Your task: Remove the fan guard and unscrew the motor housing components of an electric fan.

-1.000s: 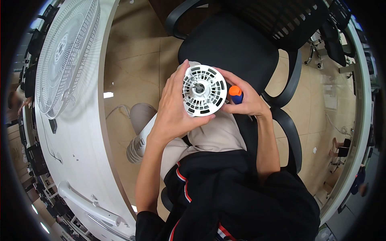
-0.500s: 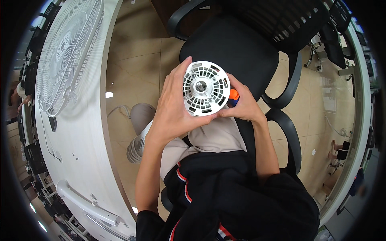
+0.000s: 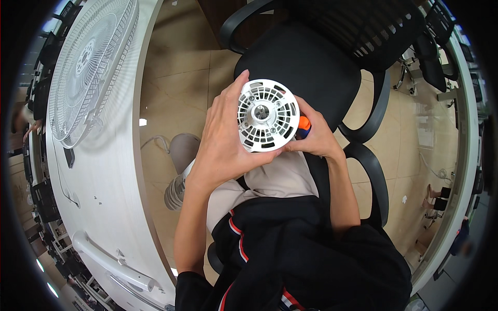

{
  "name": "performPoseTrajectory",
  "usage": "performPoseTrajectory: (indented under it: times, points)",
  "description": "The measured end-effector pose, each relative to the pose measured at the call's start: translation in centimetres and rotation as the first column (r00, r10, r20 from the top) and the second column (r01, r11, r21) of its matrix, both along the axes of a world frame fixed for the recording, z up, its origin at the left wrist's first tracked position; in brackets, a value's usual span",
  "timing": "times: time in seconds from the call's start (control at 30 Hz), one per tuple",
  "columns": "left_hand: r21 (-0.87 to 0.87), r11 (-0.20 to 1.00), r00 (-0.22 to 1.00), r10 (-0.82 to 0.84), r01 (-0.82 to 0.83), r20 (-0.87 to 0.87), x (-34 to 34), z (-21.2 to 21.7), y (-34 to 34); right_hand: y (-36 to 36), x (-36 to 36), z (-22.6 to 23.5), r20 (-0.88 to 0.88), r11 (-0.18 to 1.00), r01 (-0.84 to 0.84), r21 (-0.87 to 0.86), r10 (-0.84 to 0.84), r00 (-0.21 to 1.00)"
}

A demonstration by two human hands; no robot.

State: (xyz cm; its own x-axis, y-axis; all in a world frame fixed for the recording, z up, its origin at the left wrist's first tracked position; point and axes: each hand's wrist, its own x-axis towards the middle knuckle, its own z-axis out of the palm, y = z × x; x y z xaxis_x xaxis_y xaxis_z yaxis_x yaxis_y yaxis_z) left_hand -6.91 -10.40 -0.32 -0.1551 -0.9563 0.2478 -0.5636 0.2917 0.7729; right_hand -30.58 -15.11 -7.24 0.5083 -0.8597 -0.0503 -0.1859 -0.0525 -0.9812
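My left hand wraps around a round white vented fan motor housing, held over my lap with its slotted face toward the camera and a metal shaft at the centre. My right hand sits behind and to the right of the housing, closed on a tool with an orange and blue handle; only the handle's end shows past the housing's rim. Where the tool's tip touches is hidden.
A white desk curves down the left, carrying white fan grilles and white plastic parts near its front. A black office chair stands ahead of my knees. Tan tiled floor lies between.
The housing has been lifted slightly and turned so its face points more squarely at the camera. The orange handle has slid further behind its right rim.
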Motion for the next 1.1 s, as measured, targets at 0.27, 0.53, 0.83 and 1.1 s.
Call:
performPoseTrajectory:
  times: [0.27, 0.53, 0.83, 1.1]
  points:
    - [-0.029, 1.0, 0.999, 0.004, -0.006, -0.051, -0.4, 1.7, 0.1, 0.2, 0.0, 0.7, -0.032, 1.0, 0.013, 0.025, -0.012, 0.999]
    - [-0.051, 0.998, 0.989, -0.029, 0.022, -0.142, -0.5, 3.4, 0.1, 0.3, 0.1, 0.7, -0.031, 0.997, 0.065, 0.046, -0.063, 0.998]
    - [-0.102, 0.981, 0.972, 0.142, -0.163, -0.185, 3.5, 8.3, 4.6, 0.8, 0.2, -0.7, 0.025, 0.996, 0.057, 0.067, -0.059, 0.998]
    - [-0.063, 0.642, 0.645, 0.763, -0.764, -0.045, 15.6, 7.4, 17.0, 0.5, -0.6, -2.3, 0.031, 0.999, 0.048, -0.013, -0.048, 0.998]
